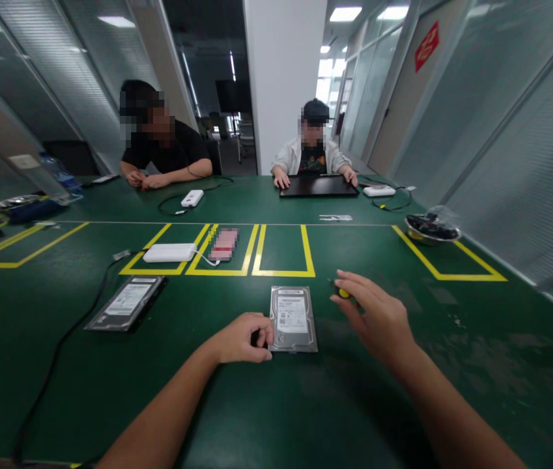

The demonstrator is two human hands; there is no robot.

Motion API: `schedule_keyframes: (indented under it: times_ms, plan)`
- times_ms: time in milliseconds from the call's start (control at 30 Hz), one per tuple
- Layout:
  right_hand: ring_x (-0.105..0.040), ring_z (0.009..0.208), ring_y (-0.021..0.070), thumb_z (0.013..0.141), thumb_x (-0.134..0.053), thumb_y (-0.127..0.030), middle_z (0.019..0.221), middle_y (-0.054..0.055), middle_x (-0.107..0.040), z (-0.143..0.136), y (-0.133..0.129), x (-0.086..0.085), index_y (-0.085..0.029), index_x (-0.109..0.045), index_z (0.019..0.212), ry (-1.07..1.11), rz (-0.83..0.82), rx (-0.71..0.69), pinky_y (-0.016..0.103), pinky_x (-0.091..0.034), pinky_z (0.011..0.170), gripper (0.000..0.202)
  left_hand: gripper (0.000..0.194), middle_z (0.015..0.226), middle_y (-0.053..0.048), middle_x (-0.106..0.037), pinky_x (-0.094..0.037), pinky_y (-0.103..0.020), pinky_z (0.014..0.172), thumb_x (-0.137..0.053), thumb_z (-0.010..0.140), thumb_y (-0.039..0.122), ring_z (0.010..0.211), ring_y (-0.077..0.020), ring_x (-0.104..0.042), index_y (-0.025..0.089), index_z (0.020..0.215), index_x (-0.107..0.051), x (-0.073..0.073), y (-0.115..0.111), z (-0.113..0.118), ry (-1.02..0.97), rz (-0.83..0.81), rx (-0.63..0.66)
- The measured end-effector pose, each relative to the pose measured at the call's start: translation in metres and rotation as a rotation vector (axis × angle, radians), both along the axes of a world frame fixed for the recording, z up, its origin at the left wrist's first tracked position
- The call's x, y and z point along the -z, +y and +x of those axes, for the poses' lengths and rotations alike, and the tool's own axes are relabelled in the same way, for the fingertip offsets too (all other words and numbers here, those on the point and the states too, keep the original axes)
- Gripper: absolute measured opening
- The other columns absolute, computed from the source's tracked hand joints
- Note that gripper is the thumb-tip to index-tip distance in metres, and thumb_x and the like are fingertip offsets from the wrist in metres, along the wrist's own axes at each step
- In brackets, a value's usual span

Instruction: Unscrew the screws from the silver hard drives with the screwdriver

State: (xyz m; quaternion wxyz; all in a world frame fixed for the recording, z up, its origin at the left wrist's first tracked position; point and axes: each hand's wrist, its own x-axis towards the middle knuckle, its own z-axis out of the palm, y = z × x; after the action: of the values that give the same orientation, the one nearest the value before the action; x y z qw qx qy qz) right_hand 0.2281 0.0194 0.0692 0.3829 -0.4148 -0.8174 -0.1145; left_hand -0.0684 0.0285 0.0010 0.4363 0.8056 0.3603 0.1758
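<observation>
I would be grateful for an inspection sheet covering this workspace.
Surface: green tabletop with yellow tape outlines.
Job's things: rectangular silver hard drive with white label, flat between the hands; small black-and-yellow object.
Clutter: second labelled silver drive; white oblong block; metal bowl of dark items.
Hands: left hand curled at the drive's left edge, contents unclear; right hand, fingertip grip on the small object.
Cables: long black cable, left side.
Surroundings: two people opposite, in black and a light jacket; glass partitions.
</observation>
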Motion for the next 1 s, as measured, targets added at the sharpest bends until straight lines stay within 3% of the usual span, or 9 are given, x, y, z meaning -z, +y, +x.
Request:
schedule_keyframes:
  times_ms: [67, 133, 233, 400, 500, 600, 1000]
  plan:
    - [-0.070, 0.100, 0.0212, 0.098, -0.049, -0.026, 0.122, 0.012, -0.069, 0.009, 0.006, 0.020, -0.018, -0.066, 0.110, -0.199, -0.095, 0.121, 0.033, -0.057, 0.084, 0.022, 0.020, 0.067, 0.005, -0.058, -0.041, -0.022, 0.067, -0.077, 0.066, 0.019, 0.065, -0.0113, -0.053, 0.015, 0.079, -0.063, 0.000, 0.000, 0.000, 0.001, 0.000, -0.001]
    - [-0.072, 0.094, 0.0225, 0.098, -0.048, -0.023, 0.124, 0.013, -0.068, 0.014, 0.009, 0.036, -0.017, -0.067, 0.108, -0.263, -0.151, 0.166, 0.034, -0.057, 0.080, 0.023, 0.020, 0.068, 0.005, -0.058, -0.041, -0.022, 0.067, -0.077, 0.065, 0.018, 0.065, -0.0113, -0.053, 0.015, 0.079, -0.063, 0.000, 0.000, 0.000, 0.001, -0.003, 0.001]
    - [-0.071, 0.089, 0.0229, 0.096, -0.046, -0.017, 0.125, 0.013, -0.067, 0.016, 0.011, 0.049, -0.017, -0.069, 0.105, -0.325, -0.218, 0.208, 0.035, -0.057, 0.077, 0.024, 0.020, 0.069, 0.004, -0.059, -0.041, -0.022, 0.067, -0.078, 0.066, 0.018, 0.067, -0.0113, -0.054, 0.016, 0.079, -0.063, 0.000, 0.000, -0.001, 0.000, -0.005, 0.004]
    - [-0.068, 0.089, 0.0228, 0.089, -0.047, -0.009, 0.116, 0.013, -0.065, 0.014, 0.010, 0.053, -0.019, -0.067, 0.114, -0.405, -0.335, 0.257, 0.032, -0.054, 0.072, 0.033, 0.021, 0.070, 0.004, -0.059, -0.041, -0.022, 0.068, -0.078, 0.066, 0.020, 0.066, -0.0109, -0.053, 0.016, 0.080, -0.063, 0.002, 0.000, -0.001, -0.014, -0.010, 0.005]
    - [-0.066, 0.085, 0.0217, 0.087, -0.050, -0.011, 0.110, 0.014, -0.063, 0.012, 0.010, 0.056, -0.018, -0.069, 0.103, -0.423, -0.399, 0.283, 0.031, -0.054, 0.070, 0.026, 0.021, 0.071, 0.004, -0.058, -0.041, -0.022, 0.067, -0.077, 0.067, 0.020, 0.067, -0.0111, -0.053, 0.015, 0.081, -0.063, 0.002, 0.000, -0.001, -0.028, -0.023, 0.007]
    - [-0.065, 0.089, 0.0229, 0.087, -0.053, -0.014, 0.112, 0.015, -0.060, 0.013, 0.011, 0.061, -0.017, -0.070, 0.096, -0.425, -0.441, 0.295, 0.033, -0.054, 0.075, 0.019, 0.019, 0.074, 0.003, -0.058, -0.041, -0.022, 0.066, -0.075, 0.068, 0.020, 0.067, -0.0108, -0.053, 0.014, 0.081, -0.062, 0.000, -0.001, -0.001, -0.051, -0.039, 0.004]
    - [-0.060, 0.105, 0.0278, 0.090, -0.054, -0.022, 0.125, 0.017, -0.057, 0.019, 0.013, 0.064, -0.017, -0.068, 0.110, -0.390, -0.479, 0.307, 0.040, -0.051, 0.089, 0.024, 0.012, 0.077, -0.001, -0.060, -0.042, -0.024, 0.069, -0.058, 0.084, 0.026, 0.072, -0.0134, -0.053, 0.014, 0.084, -0.060, -0.001, -0.003, -0.005, -0.119, 0.001, -0.120]
